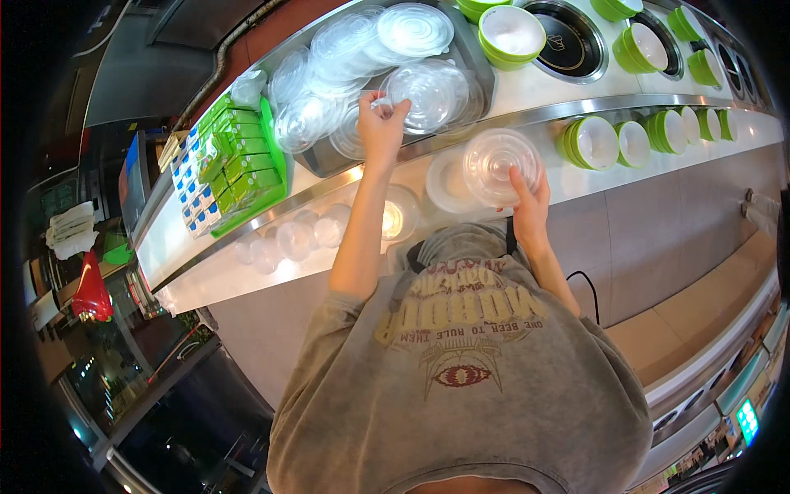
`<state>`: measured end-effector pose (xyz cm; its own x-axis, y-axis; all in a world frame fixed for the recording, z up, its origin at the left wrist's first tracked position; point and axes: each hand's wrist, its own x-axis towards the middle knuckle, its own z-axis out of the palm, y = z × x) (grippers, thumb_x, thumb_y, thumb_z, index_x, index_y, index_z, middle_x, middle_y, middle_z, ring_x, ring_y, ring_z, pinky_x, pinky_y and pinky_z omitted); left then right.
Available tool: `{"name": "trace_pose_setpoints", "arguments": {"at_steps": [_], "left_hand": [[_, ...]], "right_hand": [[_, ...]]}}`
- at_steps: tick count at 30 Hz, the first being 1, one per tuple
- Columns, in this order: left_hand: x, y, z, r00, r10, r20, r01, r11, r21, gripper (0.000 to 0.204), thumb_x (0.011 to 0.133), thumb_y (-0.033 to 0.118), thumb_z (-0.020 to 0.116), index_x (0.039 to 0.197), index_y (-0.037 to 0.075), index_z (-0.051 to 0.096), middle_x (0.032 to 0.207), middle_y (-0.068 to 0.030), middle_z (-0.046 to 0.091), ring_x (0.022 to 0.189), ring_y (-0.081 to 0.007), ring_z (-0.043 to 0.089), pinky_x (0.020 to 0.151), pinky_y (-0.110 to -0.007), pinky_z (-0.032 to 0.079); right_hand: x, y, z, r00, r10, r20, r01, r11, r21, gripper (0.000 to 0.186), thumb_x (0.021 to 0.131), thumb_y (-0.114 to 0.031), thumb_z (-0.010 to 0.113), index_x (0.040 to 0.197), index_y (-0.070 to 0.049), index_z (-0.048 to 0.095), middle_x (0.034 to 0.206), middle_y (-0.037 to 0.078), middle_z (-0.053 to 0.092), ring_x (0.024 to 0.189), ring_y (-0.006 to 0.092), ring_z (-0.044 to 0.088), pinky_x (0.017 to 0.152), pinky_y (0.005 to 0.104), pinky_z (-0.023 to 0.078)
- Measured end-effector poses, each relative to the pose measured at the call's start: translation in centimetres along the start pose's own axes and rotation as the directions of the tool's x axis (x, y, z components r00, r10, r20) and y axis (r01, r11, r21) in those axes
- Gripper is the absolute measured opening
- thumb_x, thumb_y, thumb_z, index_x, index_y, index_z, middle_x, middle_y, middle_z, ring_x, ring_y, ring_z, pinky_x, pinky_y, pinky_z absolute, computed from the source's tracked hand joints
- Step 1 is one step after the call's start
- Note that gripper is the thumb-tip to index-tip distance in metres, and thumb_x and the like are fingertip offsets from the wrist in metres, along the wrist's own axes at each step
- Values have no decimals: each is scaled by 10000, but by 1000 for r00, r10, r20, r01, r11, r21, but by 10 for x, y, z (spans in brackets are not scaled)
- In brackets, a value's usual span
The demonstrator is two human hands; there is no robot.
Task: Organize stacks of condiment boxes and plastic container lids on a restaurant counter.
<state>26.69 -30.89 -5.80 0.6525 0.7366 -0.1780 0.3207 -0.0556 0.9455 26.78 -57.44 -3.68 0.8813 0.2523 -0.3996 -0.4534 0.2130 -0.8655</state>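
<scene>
My right hand (531,202) grips a round clear plastic lid (491,165) with concentric rings, thumb on its face, held over the near counter ledge. Beneath it, partly hidden, is a pale round disc (448,183). My left hand (383,132) reaches to the metal tray (317,160) at the back, thumb and fingers closed on the edge of another clear plastic lid (424,97). Many more clear lids (415,29) lie in loose, overlapping piles in that tray.
Left of the tray, a green basket (276,156) holds green packets (247,148) beside blue-and-white packages (193,193). Green-and-white bowls (512,34) stand on the upper counter near round black cooktops (568,41). More bowls (594,142) sit on the ledge, as do clear round containers (295,239).
</scene>
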Motion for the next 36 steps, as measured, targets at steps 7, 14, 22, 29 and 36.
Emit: {"name": "trace_pose_setpoints", "arguments": {"at_steps": [7, 14, 22, 29, 36], "left_hand": [[-77, 31, -24, 981, -46, 189, 65, 993, -98, 311, 862, 175, 744, 1085, -7, 626, 834, 2, 651, 772, -81, 574, 726, -247, 456], [-120, 42, -28, 946, -72, 316, 171, 939, -298, 272, 891, 164, 721, 1111, 25, 641, 962, -7, 663, 872, -97, 606, 802, -267, 480], [-127, 42, -29, 922, 199, 333, -13, 874, -486, 435, 938, 225, 661, 1309, 22, 561, 1186, -82, 640, 1016, -164, 636, 869, -303, 514], [-136, 46, -35, 885, 33, 464, 215, 855, -472, 426, 974, 234, 601, 1332, 11, 547, 1204, -92, 637, 1055, -174, 631, 836, -328, 562], [-144, 40, -31, 869, 71, 490, 155, 901, -406, 407, 955, 172, 634, 1326, 20, 563, 1177, -38, 620, 1014, -129, 597, 823, -286, 533]], "right_hand": [[6, -6, 0, 957, 83, 278, -169, 937, 304, 559, 929, -251, 634, 1393, -44, 402, 1195, 92, 598, 1032, 207, 623, 733, 355, 544], [4, -8, 11, 929, 114, 351, -257, 881, 396, 568, 918, -231, 658, 1378, -6, 412, 1273, 115, 564, 1178, 238, 566, 996, 410, 481], [4, 1, 7, 906, 170, 387, -316, 881, 352, 615, 935, -321, 621, 1426, -42, 377, 1363, 113, 520, 1258, 273, 510, 1049, 458, 429], [0, 4, 6, 896, 159, 416, -320, 879, 354, 647, 939, -366, 608, 1434, -30, 363, 1385, 125, 502, 1285, 278, 487, 1060, 460, 414], [-4, 2, 15, 881, 165, 444, -352, 855, 381, 706, 890, -345, 686, 1430, -33, 354, 1371, 116, 496, 1271, 264, 490, 1053, 463, 421]]}}
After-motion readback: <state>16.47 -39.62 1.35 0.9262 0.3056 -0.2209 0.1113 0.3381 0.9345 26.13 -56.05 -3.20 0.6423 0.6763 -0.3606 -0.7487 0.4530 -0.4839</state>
